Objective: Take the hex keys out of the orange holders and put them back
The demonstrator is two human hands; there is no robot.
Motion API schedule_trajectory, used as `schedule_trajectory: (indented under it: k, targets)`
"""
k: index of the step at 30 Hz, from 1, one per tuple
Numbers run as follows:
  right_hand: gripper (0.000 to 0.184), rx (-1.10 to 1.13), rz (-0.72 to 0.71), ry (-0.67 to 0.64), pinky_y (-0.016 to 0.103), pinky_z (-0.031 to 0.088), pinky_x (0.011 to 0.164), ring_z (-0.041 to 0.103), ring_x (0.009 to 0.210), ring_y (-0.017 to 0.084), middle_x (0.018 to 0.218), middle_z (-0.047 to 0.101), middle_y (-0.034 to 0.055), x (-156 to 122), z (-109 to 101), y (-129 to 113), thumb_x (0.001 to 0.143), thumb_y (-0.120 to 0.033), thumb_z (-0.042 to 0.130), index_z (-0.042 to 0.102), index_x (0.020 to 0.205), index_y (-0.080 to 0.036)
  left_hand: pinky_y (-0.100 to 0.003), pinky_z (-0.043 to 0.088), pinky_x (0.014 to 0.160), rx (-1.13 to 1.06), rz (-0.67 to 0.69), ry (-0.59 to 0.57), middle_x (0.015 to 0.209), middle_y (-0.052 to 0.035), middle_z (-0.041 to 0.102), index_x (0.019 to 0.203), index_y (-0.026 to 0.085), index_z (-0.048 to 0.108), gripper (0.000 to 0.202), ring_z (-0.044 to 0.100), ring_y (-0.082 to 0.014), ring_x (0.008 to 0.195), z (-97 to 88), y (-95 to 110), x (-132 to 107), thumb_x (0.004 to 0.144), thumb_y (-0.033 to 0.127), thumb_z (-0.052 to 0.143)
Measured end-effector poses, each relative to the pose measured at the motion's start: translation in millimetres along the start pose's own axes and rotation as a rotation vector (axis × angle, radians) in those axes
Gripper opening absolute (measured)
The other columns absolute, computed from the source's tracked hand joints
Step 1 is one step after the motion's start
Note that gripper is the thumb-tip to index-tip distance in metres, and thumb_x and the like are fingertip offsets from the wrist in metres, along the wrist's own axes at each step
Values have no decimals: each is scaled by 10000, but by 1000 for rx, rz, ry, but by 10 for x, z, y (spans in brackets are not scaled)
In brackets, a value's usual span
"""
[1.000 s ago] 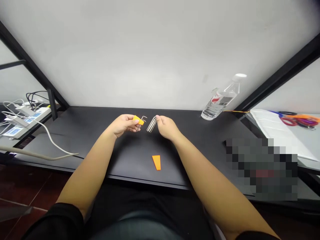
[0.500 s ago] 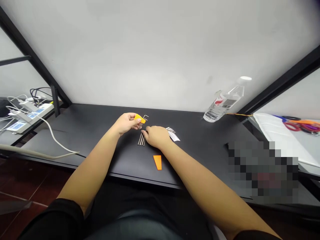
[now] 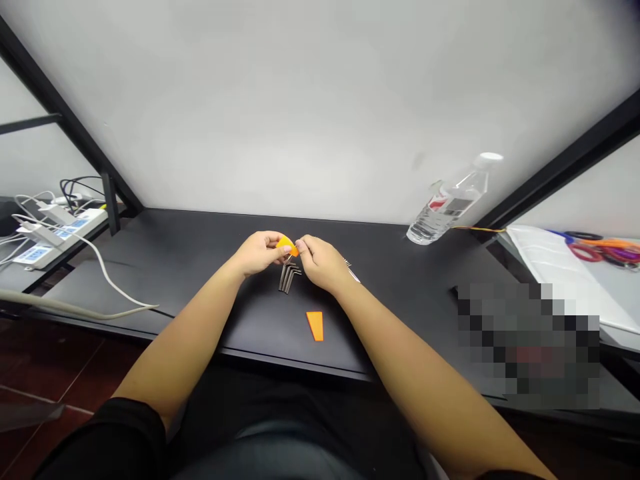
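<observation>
Against a pale wall [image 3: 280, 120], black table [image 3: 415, 287] carries a clear bottle [image 3: 445, 208] toward the right side. From the head view, the left hand [image 3: 261, 255] pinches an orange holder [image 3: 284, 243] above the table, while the right hand [image 3: 319, 262] curls at its right end, though I cannot tell what those fingers grip. Bent metal keys [image 3: 289, 277] lie just below the hands, and a flat orange piece [image 3: 315, 326] rests nearer to the person.
</observation>
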State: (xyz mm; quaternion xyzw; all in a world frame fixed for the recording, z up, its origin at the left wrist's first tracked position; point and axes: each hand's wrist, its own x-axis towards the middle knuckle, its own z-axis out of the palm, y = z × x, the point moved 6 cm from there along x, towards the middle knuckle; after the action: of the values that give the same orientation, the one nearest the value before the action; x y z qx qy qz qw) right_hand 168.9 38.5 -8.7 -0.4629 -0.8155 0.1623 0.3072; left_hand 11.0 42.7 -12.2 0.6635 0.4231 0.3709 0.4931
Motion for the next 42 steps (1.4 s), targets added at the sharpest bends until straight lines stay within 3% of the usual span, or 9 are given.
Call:
schedule_trajectory:
  k: [8, 15, 20, 25, 28, 34, 37, 40, 42]
  targets:
    - [401, 14, 71, -45, 303, 308, 604, 500, 675, 182, 763, 589, 17, -13, -8, 0, 1055, -461, 261, 446, 776, -241, -311, 581, 774, -85, 7, 59, 891, -92, 751, 978, 126, 718, 388, 710, -179, 807, 60, -63, 23, 801, 467, 771]
    - [378, -52, 71, -103, 290, 329, 630, 552, 744, 183, 873, 667, 42, -29, -37, -71, 1042, -407, 293, 535, 818, -224, -309, 580, 782, -109, -31, 71, 875, -88, 755, 987, 131, 727, 449, 713, -185, 822, 64, -58, 20, 769, 517, 793]
    - [377, 1, 81, -99, 274, 349, 625, 545, 716, 172, 817, 662, 28, -41, -88, -37, 1020, -452, 349, 587, 855, -212, -304, 580, 775, -85, -61, 27, 891, -106, 767, 976, 127, 746, 400, 719, -182, 811, 51, -30, -8, 795, 482, 779]
    - [324, 56, 12, -151, 266, 378, 664, 559, 751, 165, 841, 667, 25, -46, -125, -55, 994, -393, 388, 610, 854, -202, -305, 588, 770, -68, -96, -1, 924, -122, 779, 977, 131, 764, 350, 734, -191, 824, 38, -37, -22, 802, 434, 779]
    - [320, 21, 77, -94, 272, 367, 635, 533, 693, 165, 763, 642, 20, -25, -218, 20, 973, -391, 408, 628, 840, -200, -300, 591, 762, -64, -126, -30, 944, -132, 783, 984, 132, 771, 345, 744, -196, 825, 44, -56, -24, 801, 423, 781]
    - [319, 27, 251, 192, 279, 386, 643, 527, 665, 168, 720, 613, 20, -3, -604, 302, 953, -378, 405, 630, 824, -193, -287, 581, 720, -19, -191, -44, 931, -140, 786, 947, 130, 783, 309, 748, -200, 808, -23, -91, -42, 795, 399, 782]
    - [325, 35, 299, 12, 278, 375, 600, 501, 602, 159, 669, 592, 2, -17, -538, 331, 949, -399, 418, 636, 808, -202, -287, 579, 730, -42, -182, 17, 950, -139, 786, 958, 137, 784, 314, 747, -197, 825, -112, -92, -32, 797, 407, 779]
    - [297, -17, 277, -288, 275, 375, 587, 530, 602, 156, 694, 643, 8, -84, -262, 199, 943, -356, 446, 646, 776, -215, -291, 578, 736, -67, -170, 81, 933, -134, 784, 971, 137, 781, 336, 742, -192, 817, -188, -94, -22, 793, 422, 783]
    - [281, -80, 241, -414, 276, 384, 600, 579, 662, 163, 798, 706, 30, -140, -83, 74, 941, -331, 468, 651, 762, -216, -295, 580, 733, -76, -169, 84, 924, -131, 783, 981, 139, 782, 355, 739, -193, 811, -205, -96, -20, 783, 434, 792]
